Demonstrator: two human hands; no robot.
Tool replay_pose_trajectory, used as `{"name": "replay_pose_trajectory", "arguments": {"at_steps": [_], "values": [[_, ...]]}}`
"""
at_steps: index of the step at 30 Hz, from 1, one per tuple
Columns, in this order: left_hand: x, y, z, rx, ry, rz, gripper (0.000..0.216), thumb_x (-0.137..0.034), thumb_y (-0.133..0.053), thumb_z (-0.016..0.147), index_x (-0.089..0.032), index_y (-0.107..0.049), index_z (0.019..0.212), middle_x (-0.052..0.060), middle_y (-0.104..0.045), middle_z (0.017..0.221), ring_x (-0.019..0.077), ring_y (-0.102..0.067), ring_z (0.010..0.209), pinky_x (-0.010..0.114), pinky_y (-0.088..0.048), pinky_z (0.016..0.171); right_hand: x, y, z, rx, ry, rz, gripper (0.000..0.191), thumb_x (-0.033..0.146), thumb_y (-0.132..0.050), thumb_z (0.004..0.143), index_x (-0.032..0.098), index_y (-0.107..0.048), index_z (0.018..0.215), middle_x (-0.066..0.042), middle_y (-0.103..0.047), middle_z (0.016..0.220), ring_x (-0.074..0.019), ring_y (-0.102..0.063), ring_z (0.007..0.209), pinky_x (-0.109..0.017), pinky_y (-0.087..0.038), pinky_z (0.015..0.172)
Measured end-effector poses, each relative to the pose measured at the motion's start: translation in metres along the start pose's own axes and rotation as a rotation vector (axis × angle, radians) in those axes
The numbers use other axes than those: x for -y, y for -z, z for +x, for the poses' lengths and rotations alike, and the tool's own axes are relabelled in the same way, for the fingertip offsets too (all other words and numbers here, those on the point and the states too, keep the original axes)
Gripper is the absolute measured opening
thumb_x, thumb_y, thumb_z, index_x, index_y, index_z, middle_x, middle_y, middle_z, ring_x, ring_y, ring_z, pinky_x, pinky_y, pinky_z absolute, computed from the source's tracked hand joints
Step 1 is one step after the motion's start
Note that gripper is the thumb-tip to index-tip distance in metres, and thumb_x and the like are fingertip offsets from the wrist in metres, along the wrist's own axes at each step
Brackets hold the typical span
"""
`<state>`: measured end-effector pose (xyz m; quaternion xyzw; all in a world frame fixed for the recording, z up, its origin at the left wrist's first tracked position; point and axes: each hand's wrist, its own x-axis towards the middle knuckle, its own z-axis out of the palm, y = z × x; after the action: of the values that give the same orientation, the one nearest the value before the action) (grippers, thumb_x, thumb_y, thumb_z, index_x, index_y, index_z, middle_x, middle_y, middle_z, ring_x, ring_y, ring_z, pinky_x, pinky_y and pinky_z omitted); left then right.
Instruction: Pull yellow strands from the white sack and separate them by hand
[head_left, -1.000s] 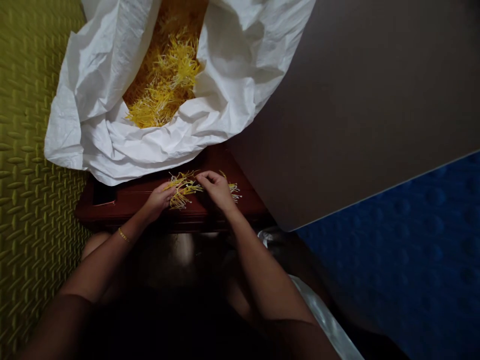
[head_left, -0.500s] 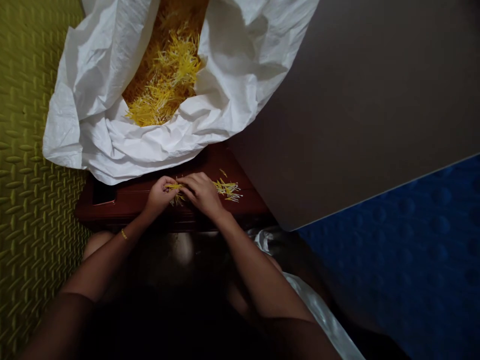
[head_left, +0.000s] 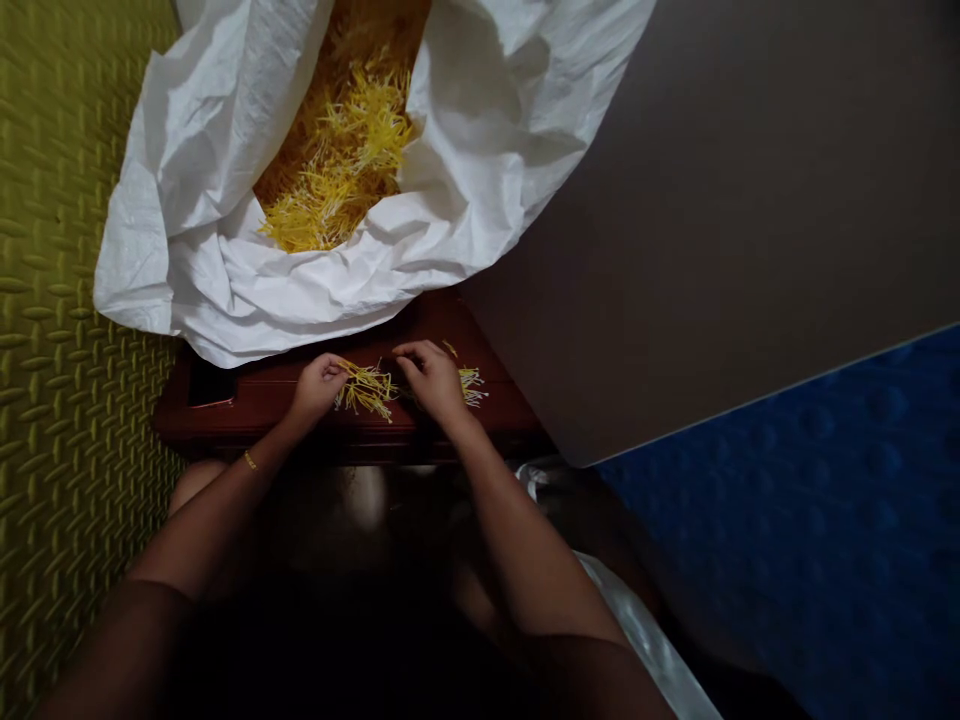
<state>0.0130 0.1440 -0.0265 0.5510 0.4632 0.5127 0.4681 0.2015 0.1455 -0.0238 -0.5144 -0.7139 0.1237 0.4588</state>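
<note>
Left hand (head_left: 321, 388) grips a bunch of yellow strands (head_left: 366, 390) above the wooden table (head_left: 255, 408), right hand (head_left: 433, 380) curled, hold unclear, a big heap (head_left: 337, 175) left in the white sack (head_left: 225, 270)

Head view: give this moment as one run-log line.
left hand holds yellow strands | right hand beside them | dark-red table | white sack open

The one camera sits on the person's head. It looks forward and down, close above the left hand (head_left: 319, 390), the right hand (head_left: 435, 382) and a dark red wooden table (head_left: 465, 340).
</note>
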Motion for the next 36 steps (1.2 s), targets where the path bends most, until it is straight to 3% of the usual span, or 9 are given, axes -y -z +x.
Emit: {"name": "replay_pose_trajectory", "arguments": {"at_steps": [7, 11, 18, 21, 25, 29, 32, 36], "values": [[-0.002, -0.003, 0.000, 0.006, 0.052, -0.001, 0.015, -0.004, -0.056, 0.061, -0.014, -0.055, 0.072, -0.002, -0.057, 0.065, 0.0078, -0.052, 0.062, 0.020, -0.039, 0.064, 0.003, -0.010, -0.001, 0.158, 0.119, -0.226, 0.028, 0.015, -0.045, 0.084, 0.016, -0.061, 0.106, -0.009, -0.063, 0.106, -0.0224, -0.056, 0.099, -0.036, -0.042, 0.090], [0.000, -0.006, -0.001, -0.009, 0.046, 0.013, 0.010, -0.014, -0.061, 0.065, -0.014, -0.054, 0.072, -0.004, -0.053, 0.060, 0.0078, -0.048, 0.057, 0.020, -0.037, 0.059, 0.004, -0.022, -0.002, 0.242, 0.105, -0.262, 0.040, 0.014, -0.050, 0.080, 0.015, -0.053, 0.120, -0.011, -0.061, 0.113, -0.0225, -0.055, 0.104, -0.035, -0.042, 0.090], [0.004, -0.002, 0.001, -0.067, -0.041, 0.056, 0.003, -0.013, -0.057, 0.068, -0.014, -0.057, 0.071, -0.003, -0.054, 0.062, 0.0081, -0.047, 0.058, 0.021, -0.037, 0.060, 0.000, -0.032, -0.004, 0.240, 0.028, -0.425, 0.025, 0.021, -0.050, 0.083, 0.014, -0.063, 0.103, -0.014, -0.064, 0.098, -0.0252, -0.057, 0.091, -0.037, -0.043, 0.083], [0.004, 0.000, 0.002, -0.107, -0.079, 0.004, 0.006, -0.014, -0.058, 0.069, -0.014, -0.057, 0.074, -0.003, -0.054, 0.064, 0.0079, -0.047, 0.059, 0.021, -0.039, 0.061, 0.002, -0.031, -0.002, 0.126, 0.032, -0.315, 0.026, 0.019, -0.041, 0.088, 0.015, -0.064, 0.099, -0.012, -0.065, 0.095, -0.0232, -0.058, 0.089, -0.036, -0.043, 0.084], [0.001, 0.002, 0.003, -0.127, -0.108, -0.049, 0.016, -0.017, -0.061, 0.068, -0.015, -0.055, 0.082, -0.003, -0.055, 0.065, 0.0083, -0.050, 0.060, 0.021, -0.040, 0.062, 0.013, -0.024, 0.000, -0.033, 0.102, 0.052, 0.027, 0.027, -0.041, 0.090, 0.018, -0.061, 0.104, -0.008, -0.064, 0.101, -0.0189, -0.057, 0.097, -0.032, -0.043, 0.087], [-0.005, 0.000, 0.000, -0.082, -0.148, -0.010, 0.019, -0.017, -0.063, 0.066, -0.016, -0.053, 0.083, -0.002, -0.056, 0.066, 0.0092, -0.053, 0.062, 0.021, -0.041, 0.062, 0.025, -0.023, -0.003, 0.007, 0.188, 0.175, 0.026, 0.031, -0.052, 0.085, 0.020, -0.061, 0.107, -0.007, -0.063, 0.107, -0.0186, -0.056, 0.101, -0.032, -0.042, 0.090], [-0.008, -0.002, -0.002, -0.074, -0.178, 0.025, 0.019, -0.016, -0.063, 0.064, -0.016, -0.053, 0.080, -0.002, -0.057, 0.067, 0.0091, -0.054, 0.064, 0.021, -0.041, 0.064, 0.028, -0.029, -0.003, 0.048, 0.191, 0.184, 0.021, 0.028, -0.056, 0.083, 0.020, -0.064, 0.100, -0.006, -0.067, 0.095, -0.0188, -0.058, 0.090, -0.032, -0.043, 0.083], [-0.007, -0.004, -0.002, -0.060, -0.068, -0.022, 0.019, -0.020, -0.065, 0.062, -0.015, -0.055, 0.078, -0.002, -0.057, 0.066, 0.0084, -0.052, 0.061, 0.022, -0.041, 0.063, 0.028, -0.033, -0.003, 0.029, 0.170, 0.223, 0.010, 0.024, -0.057, 0.081, 0.021, -0.065, 0.085, -0.003, -0.065, 0.082, -0.0171, -0.058, 0.080, -0.031, -0.044, 0.077]]}}
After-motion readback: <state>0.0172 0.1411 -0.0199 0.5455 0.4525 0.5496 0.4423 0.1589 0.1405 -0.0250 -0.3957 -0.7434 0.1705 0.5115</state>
